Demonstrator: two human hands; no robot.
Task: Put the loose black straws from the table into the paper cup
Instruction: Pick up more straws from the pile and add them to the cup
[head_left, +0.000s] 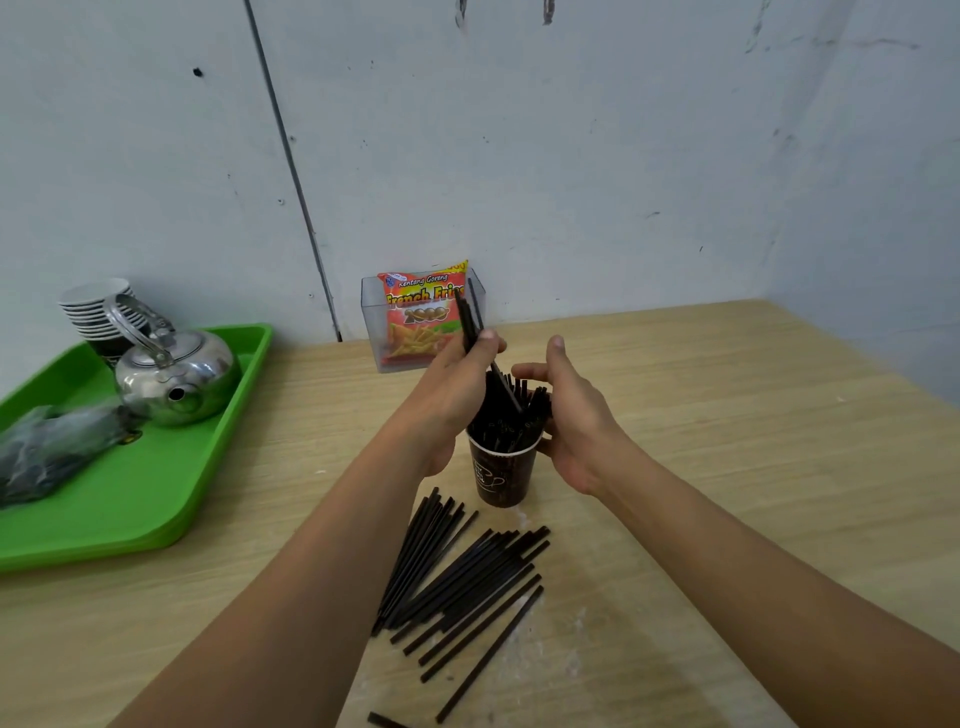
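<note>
A dark brown paper cup (503, 475) stands mid-table, packed with upright black straws (511, 415). My left hand (457, 384) grips a few black straws (468, 325) above the cup's left side; their lower ends angle down into it. My right hand (569, 415) is cupped against the cup's right side and the straws in it, thumb and fingers extended. A pile of loose black straws (462, 577) lies fanned on the table just in front of the cup, between my forearms.
A green tray (156, 493) at the left carries a steel kettle (174, 376), stacked paper cups (96, 312) and a plastic-wrapped bundle (52, 452). A clear box (371, 332) with a French fries snack bag (423, 317) stands against the wall behind the cup.
</note>
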